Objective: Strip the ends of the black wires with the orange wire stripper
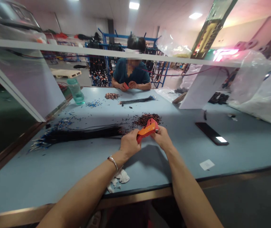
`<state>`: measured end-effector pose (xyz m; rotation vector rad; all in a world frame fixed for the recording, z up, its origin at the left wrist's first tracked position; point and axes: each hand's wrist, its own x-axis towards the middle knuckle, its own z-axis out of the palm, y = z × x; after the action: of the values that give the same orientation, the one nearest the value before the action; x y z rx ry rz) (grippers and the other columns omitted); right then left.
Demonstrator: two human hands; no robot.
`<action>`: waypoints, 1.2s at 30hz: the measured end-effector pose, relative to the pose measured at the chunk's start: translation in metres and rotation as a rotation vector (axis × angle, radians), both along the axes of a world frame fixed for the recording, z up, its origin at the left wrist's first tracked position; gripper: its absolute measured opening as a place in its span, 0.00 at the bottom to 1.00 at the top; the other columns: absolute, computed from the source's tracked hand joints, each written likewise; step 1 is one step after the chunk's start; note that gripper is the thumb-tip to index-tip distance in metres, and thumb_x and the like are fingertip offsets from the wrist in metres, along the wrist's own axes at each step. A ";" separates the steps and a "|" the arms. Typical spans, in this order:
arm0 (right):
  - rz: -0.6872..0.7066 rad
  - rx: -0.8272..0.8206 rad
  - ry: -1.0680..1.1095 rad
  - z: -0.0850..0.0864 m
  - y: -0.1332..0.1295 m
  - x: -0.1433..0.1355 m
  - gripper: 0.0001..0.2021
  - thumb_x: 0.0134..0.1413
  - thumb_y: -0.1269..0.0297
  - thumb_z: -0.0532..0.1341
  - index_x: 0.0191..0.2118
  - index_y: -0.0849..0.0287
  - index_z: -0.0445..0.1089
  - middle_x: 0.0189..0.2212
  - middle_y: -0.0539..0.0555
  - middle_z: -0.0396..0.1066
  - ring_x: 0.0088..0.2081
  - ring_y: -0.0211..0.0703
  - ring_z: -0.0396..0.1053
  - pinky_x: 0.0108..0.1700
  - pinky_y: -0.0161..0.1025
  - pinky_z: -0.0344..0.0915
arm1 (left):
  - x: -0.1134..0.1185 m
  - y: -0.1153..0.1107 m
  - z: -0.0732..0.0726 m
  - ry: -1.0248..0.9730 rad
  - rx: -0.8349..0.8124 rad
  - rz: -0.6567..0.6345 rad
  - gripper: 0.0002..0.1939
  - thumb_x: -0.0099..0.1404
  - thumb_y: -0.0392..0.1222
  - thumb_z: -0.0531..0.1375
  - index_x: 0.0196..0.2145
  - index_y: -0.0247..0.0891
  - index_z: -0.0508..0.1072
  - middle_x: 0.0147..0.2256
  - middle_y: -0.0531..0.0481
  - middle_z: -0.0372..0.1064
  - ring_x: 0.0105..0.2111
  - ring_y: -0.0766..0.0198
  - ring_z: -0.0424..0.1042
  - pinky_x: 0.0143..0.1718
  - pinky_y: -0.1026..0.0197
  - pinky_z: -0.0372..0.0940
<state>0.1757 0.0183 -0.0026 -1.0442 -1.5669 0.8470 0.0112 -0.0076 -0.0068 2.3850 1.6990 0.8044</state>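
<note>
My left hand (130, 143), with a silver bracelet on its wrist, is closed around the handles of an orange and red wire stripper (147, 129). At the tool's head, my right hand (162, 138) has its fingers pinched together; whatever they hold is hidden. Just beyond the stripper lies a heap of small black and copper-coloured offcuts (147, 119). Left of my hands stretches a thick bundle of black wires (83, 134), its far-left ends tipped blue and bare.
Across the table a co-worker (132, 74) holds a red tool. A bottle (75, 91), a second wire bundle (137, 100) and more offcuts (112, 96) lie beyond. At right are a phone (211, 133) and a paper slip (207, 164). Crumpled tissue (122, 176) sits near the front edge; a white shelf beam (78, 49) crosses overhead.
</note>
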 end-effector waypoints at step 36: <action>-0.200 0.014 0.016 0.004 0.003 0.008 0.09 0.51 0.58 0.57 0.34 0.57 0.69 0.23 0.47 0.67 0.22 0.36 0.62 0.27 0.33 0.60 | -0.007 0.007 0.003 -1.343 -0.975 -0.518 0.17 0.51 0.45 0.64 0.35 0.37 0.64 0.24 0.56 0.63 0.23 0.67 0.66 0.29 0.61 0.63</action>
<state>0.1833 0.0218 0.0015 -1.1593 -1.4257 0.7047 0.0045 -0.0009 -0.0035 0.9905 0.5756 0.8317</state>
